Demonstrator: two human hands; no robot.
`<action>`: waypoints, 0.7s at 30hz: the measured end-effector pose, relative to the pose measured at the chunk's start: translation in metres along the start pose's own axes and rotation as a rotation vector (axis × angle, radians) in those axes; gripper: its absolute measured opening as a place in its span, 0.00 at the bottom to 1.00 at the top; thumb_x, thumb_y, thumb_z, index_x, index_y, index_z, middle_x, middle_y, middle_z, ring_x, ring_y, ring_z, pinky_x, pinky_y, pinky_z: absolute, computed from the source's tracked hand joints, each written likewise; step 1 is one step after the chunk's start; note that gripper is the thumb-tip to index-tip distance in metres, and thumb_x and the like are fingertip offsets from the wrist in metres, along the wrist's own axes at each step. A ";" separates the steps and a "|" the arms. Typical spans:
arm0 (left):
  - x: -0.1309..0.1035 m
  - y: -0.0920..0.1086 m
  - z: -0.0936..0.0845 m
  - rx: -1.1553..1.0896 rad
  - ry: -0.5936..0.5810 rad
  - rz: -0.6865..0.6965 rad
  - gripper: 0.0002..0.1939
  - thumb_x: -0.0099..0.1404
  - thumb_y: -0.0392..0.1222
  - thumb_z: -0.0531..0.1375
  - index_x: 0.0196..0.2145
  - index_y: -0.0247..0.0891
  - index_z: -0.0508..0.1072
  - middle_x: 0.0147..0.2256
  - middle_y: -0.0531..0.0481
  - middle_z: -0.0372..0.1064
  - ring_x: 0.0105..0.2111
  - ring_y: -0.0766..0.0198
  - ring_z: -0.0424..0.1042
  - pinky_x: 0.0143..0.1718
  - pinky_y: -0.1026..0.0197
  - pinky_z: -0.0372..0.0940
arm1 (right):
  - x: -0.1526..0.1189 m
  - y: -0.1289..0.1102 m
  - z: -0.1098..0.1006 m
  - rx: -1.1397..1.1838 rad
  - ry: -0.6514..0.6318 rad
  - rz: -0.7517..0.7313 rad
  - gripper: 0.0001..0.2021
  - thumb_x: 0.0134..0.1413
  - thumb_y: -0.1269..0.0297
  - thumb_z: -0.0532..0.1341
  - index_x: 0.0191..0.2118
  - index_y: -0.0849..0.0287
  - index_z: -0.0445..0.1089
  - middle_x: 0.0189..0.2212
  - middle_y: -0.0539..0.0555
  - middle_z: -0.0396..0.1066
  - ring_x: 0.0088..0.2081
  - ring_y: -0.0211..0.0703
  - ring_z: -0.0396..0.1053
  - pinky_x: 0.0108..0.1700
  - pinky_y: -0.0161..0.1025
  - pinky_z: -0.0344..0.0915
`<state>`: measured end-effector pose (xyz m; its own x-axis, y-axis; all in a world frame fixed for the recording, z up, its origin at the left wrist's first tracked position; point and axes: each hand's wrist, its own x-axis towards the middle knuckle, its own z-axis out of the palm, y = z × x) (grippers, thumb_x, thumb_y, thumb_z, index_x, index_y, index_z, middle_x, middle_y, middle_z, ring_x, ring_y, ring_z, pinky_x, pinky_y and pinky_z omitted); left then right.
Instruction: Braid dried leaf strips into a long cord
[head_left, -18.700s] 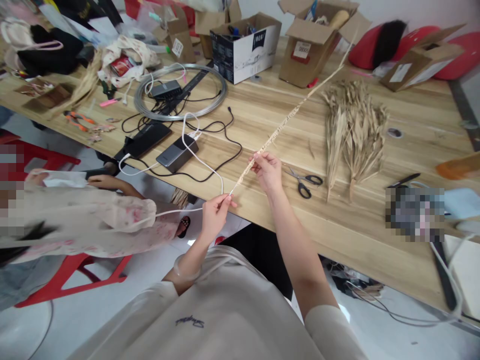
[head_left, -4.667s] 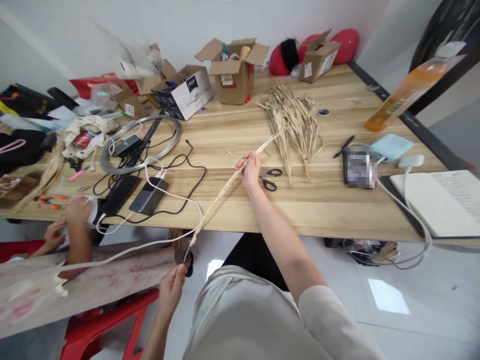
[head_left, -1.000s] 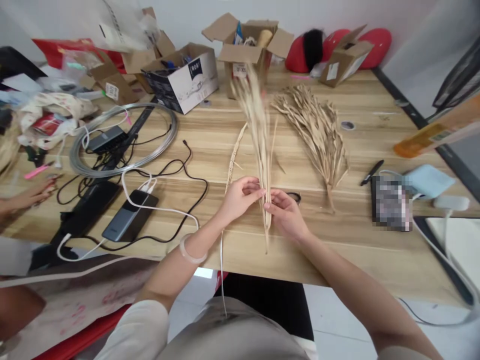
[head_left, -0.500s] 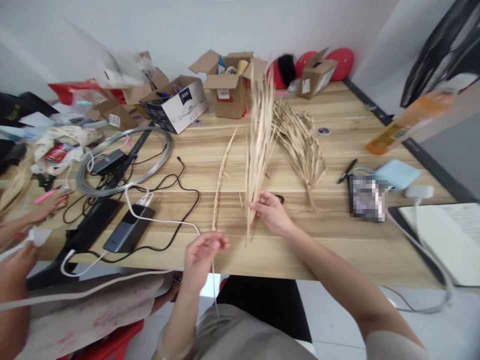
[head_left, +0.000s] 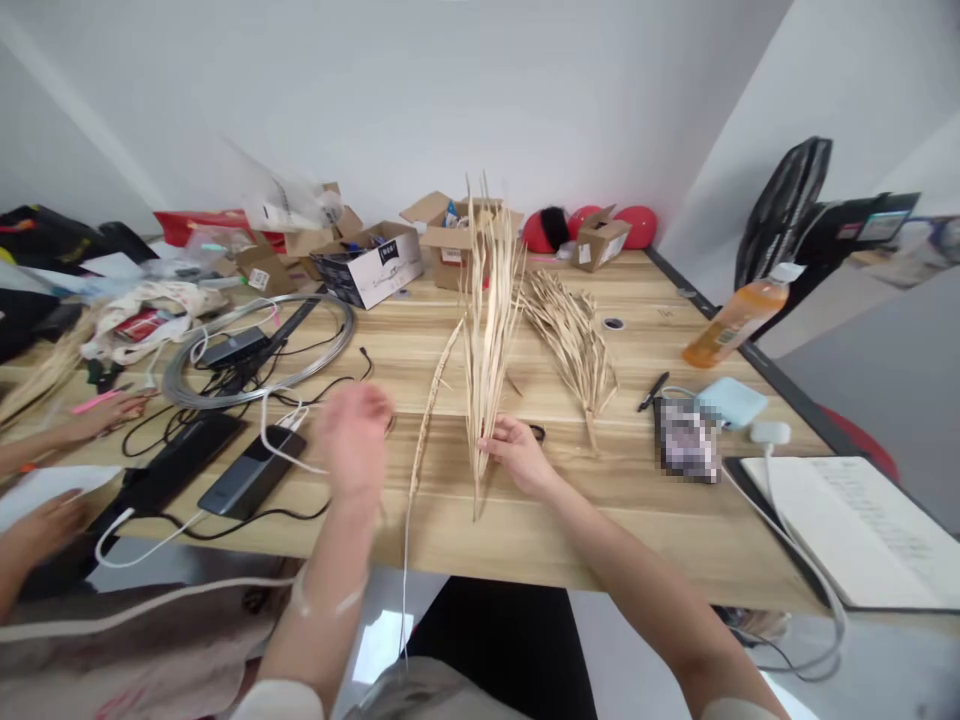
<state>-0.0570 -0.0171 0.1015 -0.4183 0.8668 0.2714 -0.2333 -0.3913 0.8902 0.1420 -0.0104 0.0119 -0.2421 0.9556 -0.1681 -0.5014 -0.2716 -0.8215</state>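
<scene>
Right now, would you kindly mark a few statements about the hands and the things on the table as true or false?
1. The right hand holds a bundle of dry leaves. True.
2. The wrapped strand is gripped in the left hand. False: the wrapped strand lies on the table, apart from the left hand.
3. A second leaf bundle lies to the right of the held one. True.
4. The notebook is closed. False: the notebook lies open.
5. The wire coil lies to the left of the wrapped strand. True.
</scene>
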 end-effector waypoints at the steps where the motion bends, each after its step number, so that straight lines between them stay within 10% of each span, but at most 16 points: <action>1: -0.003 -0.016 0.019 0.116 -0.186 -0.070 0.10 0.51 0.44 0.64 0.31 0.38 0.72 0.31 0.53 0.72 0.32 0.69 0.70 0.31 0.68 0.67 | -0.001 0.000 0.001 -0.007 -0.017 -0.001 0.18 0.28 0.69 0.73 0.30 0.59 0.67 0.23 0.46 0.74 0.23 0.32 0.69 0.27 0.30 0.64; 5: -0.011 -0.072 0.054 0.376 -0.493 -0.119 0.17 0.48 0.41 0.67 0.39 0.38 0.76 0.48 0.44 0.67 0.43 0.60 0.70 0.34 0.65 0.67 | -0.001 0.004 0.004 -0.031 -0.061 -0.009 0.20 0.26 0.71 0.73 0.30 0.59 0.67 0.24 0.47 0.74 0.25 0.34 0.70 0.30 0.32 0.66; 21: -0.011 -0.104 0.031 0.072 -0.354 -0.317 0.20 0.52 0.41 0.66 0.39 0.39 0.62 0.44 0.45 0.71 0.30 0.67 0.74 0.33 0.62 0.69 | 0.005 0.014 -0.001 -0.057 -0.019 0.013 0.18 0.32 0.70 0.72 0.34 0.58 0.70 0.26 0.48 0.76 0.28 0.34 0.72 0.35 0.34 0.68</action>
<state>-0.0011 0.0234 0.0171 -0.0090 0.9968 0.0790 -0.2346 -0.0789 0.9689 0.1346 -0.0097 -0.0005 -0.2639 0.9496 -0.1689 -0.4499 -0.2761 -0.8493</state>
